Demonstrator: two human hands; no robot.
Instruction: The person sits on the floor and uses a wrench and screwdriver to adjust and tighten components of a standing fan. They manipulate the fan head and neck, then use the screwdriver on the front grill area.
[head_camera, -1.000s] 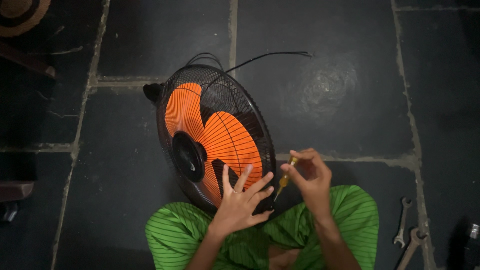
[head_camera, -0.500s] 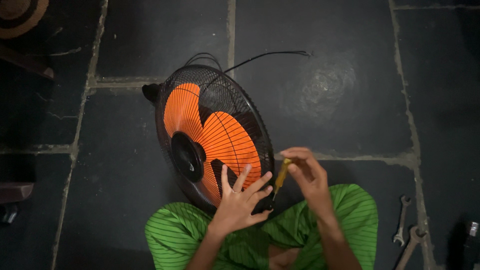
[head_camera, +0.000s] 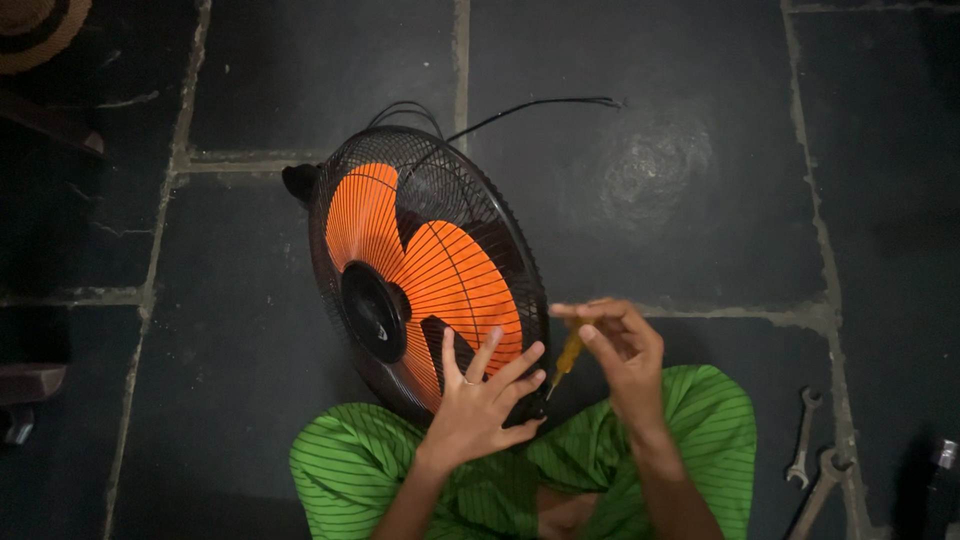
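A fan (head_camera: 420, 265) with a black wire guard and orange blades stands tilted on the dark stone floor between my knees, its black hub facing left. My left hand (head_camera: 482, 398) rests with spread fingers against the lower edge of the guard. My right hand (head_camera: 620, 352) pinches a small yellow-handled screwdriver (head_camera: 566, 360), its tip pointing down at the guard's rim beside my left fingertips. My legs in green striped cloth (head_camera: 690, 430) fill the bottom of the view.
A black cable (head_camera: 530, 105) runs from behind the fan toward the right. Two metal spanners (head_camera: 815, 455) lie on the floor at the lower right. A woven round object (head_camera: 40, 30) sits at the top left corner. Dark items (head_camera: 30, 385) lie at the left edge.
My right hand has shifted slightly left and lowered the screwdriver closer to the guard's rim. My left hand stays spread on the guard.
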